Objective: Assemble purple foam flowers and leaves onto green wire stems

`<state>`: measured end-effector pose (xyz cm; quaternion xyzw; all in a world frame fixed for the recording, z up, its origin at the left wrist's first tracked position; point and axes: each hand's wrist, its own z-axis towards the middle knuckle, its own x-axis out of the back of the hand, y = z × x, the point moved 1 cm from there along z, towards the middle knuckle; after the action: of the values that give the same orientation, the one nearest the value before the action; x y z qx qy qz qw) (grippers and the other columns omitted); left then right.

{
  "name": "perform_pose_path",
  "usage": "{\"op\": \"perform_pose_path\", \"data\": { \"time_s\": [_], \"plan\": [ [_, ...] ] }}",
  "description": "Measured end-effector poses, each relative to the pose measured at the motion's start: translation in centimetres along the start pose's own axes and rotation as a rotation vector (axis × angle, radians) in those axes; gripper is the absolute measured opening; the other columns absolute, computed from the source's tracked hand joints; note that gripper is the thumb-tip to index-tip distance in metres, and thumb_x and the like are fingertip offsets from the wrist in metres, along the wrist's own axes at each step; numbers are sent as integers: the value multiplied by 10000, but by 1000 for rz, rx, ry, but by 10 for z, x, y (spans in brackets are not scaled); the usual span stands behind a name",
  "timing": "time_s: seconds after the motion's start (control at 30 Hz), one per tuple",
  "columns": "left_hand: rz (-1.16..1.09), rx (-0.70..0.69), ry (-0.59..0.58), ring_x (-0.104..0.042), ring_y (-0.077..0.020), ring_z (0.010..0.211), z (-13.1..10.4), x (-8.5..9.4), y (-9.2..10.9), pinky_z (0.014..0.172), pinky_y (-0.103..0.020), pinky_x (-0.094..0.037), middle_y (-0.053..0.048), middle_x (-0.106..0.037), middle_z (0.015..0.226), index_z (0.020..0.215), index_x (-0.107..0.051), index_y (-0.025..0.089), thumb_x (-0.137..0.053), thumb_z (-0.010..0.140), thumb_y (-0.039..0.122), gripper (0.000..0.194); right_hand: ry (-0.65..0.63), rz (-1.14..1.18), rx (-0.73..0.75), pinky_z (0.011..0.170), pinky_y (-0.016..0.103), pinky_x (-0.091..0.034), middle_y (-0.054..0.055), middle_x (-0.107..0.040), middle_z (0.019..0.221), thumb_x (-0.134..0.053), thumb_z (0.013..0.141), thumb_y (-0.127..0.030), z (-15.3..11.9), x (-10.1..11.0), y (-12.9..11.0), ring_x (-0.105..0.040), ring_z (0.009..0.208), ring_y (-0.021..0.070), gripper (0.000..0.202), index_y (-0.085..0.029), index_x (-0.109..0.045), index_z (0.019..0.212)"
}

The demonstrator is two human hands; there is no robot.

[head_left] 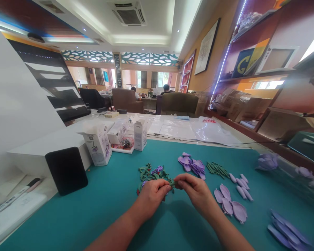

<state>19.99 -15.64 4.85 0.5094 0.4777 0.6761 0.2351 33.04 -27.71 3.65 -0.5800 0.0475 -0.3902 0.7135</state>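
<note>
Both hands meet near the middle of the teal mat (94,212). My left hand (155,196) and my right hand (195,188) pinch a small green piece (172,183) between them, one at each end. Just behind my left hand lies a heap of small green parts (146,171) with purple wheel-like pieces (157,169) and some red bits. Beyond my right hand rests a pile of purple petals (191,165), with a bundle of green sticks (217,169) beside it. Farther right are lilac pods (242,186) and wide lilac petals (230,204).
Long purple petals (288,230) lie at the lower right. A black panel (66,170) stands at the left, near opened white boxes (98,146). Clear plastic sheets (183,129) cover the table's back. People (166,88) sit far behind, near armchairs (179,104).
</note>
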Motion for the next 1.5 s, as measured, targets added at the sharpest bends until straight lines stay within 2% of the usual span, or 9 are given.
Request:
{"op": "perform_pose_path", "data": {
  "time_s": [0.2, 0.5, 0.6, 0.7, 0.83, 0.97, 1.23, 1.43, 1.5],
  "plan": [
    [69, -25, 15, -494, -137, 603, -1, -1, 0, 588, -230, -357, 14, -537, 585, 736, -634, 177, -414, 835, 389, 322, -26, 5, -25, 700, 287, -535, 31, -716, 767, -545, 819, -318, 0, 1, 2, -678, 750, 193, 183, -222, -700, 834],
    [102, -39, 15, -501, -141, 610, -2, -3, 1, 595, -229, -371, 7, -560, 593, 767, -654, 178, -412, 838, 381, 324, -42, 13, -41, 699, 287, -528, 30, -703, 749, -540, 816, -326, -1, 1, 2, -663, 743, 188, 192, -222, -699, 838],
    [60, -23, 9, -506, -142, 611, -1, -3, 0, 600, -234, -376, 8, -573, 611, 858, -668, 172, -425, 832, 397, 331, -44, 42, -56, 696, 281, -520, 25, -701, 745, -551, 813, -350, -1, 0, 3, -660, 740, 184, 196, -219, -695, 835],
    [11, -13, -5, -509, -142, 620, -1, -4, -1, 602, -235, -381, 4, -585, 647, 931, -659, 165, -426, 834, 397, 343, 20, 137, -66, 681, 284, -520, 26, -692, 729, -583, 804, -399, -1, -4, 4, -653, 718, 180, 219, -204, -668, 853],
    [-46, 22, -23, -477, -123, 566, -1, -4, -2, 559, -233, -364, 10, -562, 645, 803, -636, 157, -419, 836, 407, 332, 179, 341, -98, 649, 297, -522, 4, -653, 670, -662, 751, -472, -2, -11, 3, -629, 648, 167, 305, -200, -589, 868],
    [-87, 52, -21, -458, -121, 546, -1, -5, -2, 570, -234, -367, 32, -514, 584, 765, -610, 166, -417, 835, 406, 316, 266, 396, -135, 664, 320, -528, 19, -673, 698, -732, 680, -495, -2, -13, 0, -639, 663, 182, 364, -201, -580, 833],
    [-131, 51, 15, -450, -124, 555, -2, -9, -2, 590, -232, -359, 42, -469, 532, 729, -582, 173, -413, 822, 359, 269, 313, 345, -123, 636, 328, -542, 50, -691, 705, -700, 717, -487, -3, -13, 0, -650, 656, 192, 330, -179, -626, 811],
    [-131, 58, 49, -442, -126, 549, -2, -11, -2, 584, -235, -341, 41, -463, 513, 678, -557, 179, -418, 800, 343, 246, 363, 384, -113, 607, 302, -534, 27, -686, 656, -723, 688, -476, -3, -19, -1, -639, 608, 172, 313, -183, -641, 762],
    [-127, 53, 59, -442, -126, 552, -2, -11, -3, 586, -235, -338, 41, -459, 510, 661, -549, 181, -418, 798, 336, 244, 343, 398, -125, 613, 305, -536, 30, -694, 670, -730, 680, -473, -2, -20, 1, -643, 610, 174, 312, -185, -643, 760]
  ]
}}
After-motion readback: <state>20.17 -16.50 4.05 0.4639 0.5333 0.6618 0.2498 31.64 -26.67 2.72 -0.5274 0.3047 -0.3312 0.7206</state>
